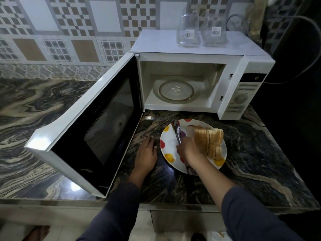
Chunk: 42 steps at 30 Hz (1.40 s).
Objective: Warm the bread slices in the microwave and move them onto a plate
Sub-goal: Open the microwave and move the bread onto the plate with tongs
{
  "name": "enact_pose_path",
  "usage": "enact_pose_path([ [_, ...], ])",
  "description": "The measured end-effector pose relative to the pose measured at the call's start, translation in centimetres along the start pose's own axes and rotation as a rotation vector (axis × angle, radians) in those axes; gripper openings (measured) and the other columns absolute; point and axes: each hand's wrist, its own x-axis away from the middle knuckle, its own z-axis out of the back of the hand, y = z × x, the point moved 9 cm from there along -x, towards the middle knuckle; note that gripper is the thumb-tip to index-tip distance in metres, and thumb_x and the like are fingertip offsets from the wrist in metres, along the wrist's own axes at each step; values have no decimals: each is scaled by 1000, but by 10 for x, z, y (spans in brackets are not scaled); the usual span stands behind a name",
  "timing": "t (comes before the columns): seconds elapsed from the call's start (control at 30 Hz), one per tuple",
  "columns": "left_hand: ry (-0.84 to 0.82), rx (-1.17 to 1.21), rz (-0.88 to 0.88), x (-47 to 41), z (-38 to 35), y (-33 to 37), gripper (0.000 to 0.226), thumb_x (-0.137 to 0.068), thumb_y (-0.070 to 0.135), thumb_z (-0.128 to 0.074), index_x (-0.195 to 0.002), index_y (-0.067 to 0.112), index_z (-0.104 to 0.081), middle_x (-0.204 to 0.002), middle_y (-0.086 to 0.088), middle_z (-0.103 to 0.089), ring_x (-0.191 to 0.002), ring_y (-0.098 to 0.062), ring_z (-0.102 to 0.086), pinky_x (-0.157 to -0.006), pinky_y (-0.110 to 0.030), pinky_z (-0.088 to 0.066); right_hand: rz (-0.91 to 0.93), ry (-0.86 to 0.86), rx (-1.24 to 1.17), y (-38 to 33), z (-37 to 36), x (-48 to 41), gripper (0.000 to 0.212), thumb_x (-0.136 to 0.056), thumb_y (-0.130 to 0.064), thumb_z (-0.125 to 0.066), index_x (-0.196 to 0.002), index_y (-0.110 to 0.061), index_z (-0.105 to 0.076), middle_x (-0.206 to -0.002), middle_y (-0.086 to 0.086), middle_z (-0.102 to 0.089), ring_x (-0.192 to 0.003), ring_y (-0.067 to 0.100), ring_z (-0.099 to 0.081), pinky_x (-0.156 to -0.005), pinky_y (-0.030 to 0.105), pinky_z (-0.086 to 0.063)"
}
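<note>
A white microwave (pixel 246 87) stands at the back right of the marble counter with its door (pixel 97 136) swung wide open to the left. Inside, the glass turntable (pixel 176 91) holds nothing. In front of it lies a white plate (pixel 167 141) with red and yellow dots. Several bread slices (pixel 210 141) stand in a row on the plate's right half. My right hand (pixel 188 148) grips metal tongs (pixel 177 132) over the plate, just left of the bread, with the tong tips pointing away. My left hand (pixel 146 152) rests flat on the counter beside the plate.
Two clear glass jars (pixel 188 30) stand on top of the microwave. A cable (pixel 295 20) loops at the right near the dark wall. The open door blocks the counter left of the plate. Patterned counter (pixel 34 110) stretches to the left, tiled wall behind.
</note>
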Motion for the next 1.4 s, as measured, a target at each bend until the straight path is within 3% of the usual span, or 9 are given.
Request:
enact_pose_path([
  [0.17,19,-37,-32,0,0,1,47,-97,20,-39,-143,9,-34,-153,-10,-28,-143,-22,-23,-116,-29,-17,100,54,270,-13,1,-6,40,-97,-20,-43,-134,-7,-38,-124,11,-53,-107,25,-58,-80,30,-48],
  [0.4,53,-75,-57,1,-1,0,47,-97,21,-38,-142,10,-36,-152,-10,-31,-142,-22,-25,-115,-29,-19,113,88,334,-15,5,0,32,-99,-26,-39,-125,-9,-47,-122,11,-58,-109,26,-59,-80,33,-51],
  [0.53,61,-39,-16,0,-1,-2,46,-96,19,-41,-141,9,-39,-151,-9,-33,-141,-22,-27,-115,-30,-21,104,145,141,-14,14,9,39,-96,-30,-46,-130,-13,-44,-124,10,-55,-114,28,-55,-81,34,-48],
  [0.73,100,96,156,-15,2,-1,40,-94,19,-45,-130,4,-51,-141,-14,-45,-132,-29,-37,-111,-37,-31,330,525,-53,-9,72,32,28,-89,-21,-51,-113,-9,-61,-115,9,-57,-111,28,-48,-91,37,-39],
  [0.9,138,270,226,-22,2,4,33,-93,12,-47,-123,0,-55,-130,-21,-51,-120,-34,-45,-101,-32,-34,156,709,-371,69,115,17,20,-86,-8,-55,-104,-9,-64,-110,10,-56,-105,27,-52,-84,34,-44],
  [1.03,40,519,320,-24,-8,2,29,-93,11,-50,-120,3,-56,-117,-18,-62,-98,-25,-58,-80,-26,-43,-148,645,-519,151,98,-2,23,-91,-5,-49,-112,-6,-60,-115,15,-58,-102,29,-57,-77,28,-40],
  [1.1,4,563,365,-26,-11,-3,29,-91,10,-53,-118,1,-56,-112,-17,-63,-97,-26,-59,-80,-27,-44,-256,533,-525,178,76,-8,27,-93,-8,-48,-119,-6,-57,-118,17,-59,-104,31,-57,-80,33,-43],
  [1.23,-77,532,375,-27,-16,0,28,-82,4,-66,-108,-3,-59,-92,-13,-60,-89,-23,-58,-79,-29,-46,-221,265,-480,178,44,-24,31,-90,-12,-52,-120,-8,-56,-115,14,-62,-98,27,-58,-79,33,-47],
  [1.4,-87,455,386,-23,-18,13,28,-79,2,-67,-104,-3,-58,-88,-10,-56,-85,-22,-54,-71,-27,-41,-233,129,-414,173,45,-39,32,-87,-10,-58,-119,-9,-55,-117,14,-61,-106,30,-57,-85,36,-48],
])
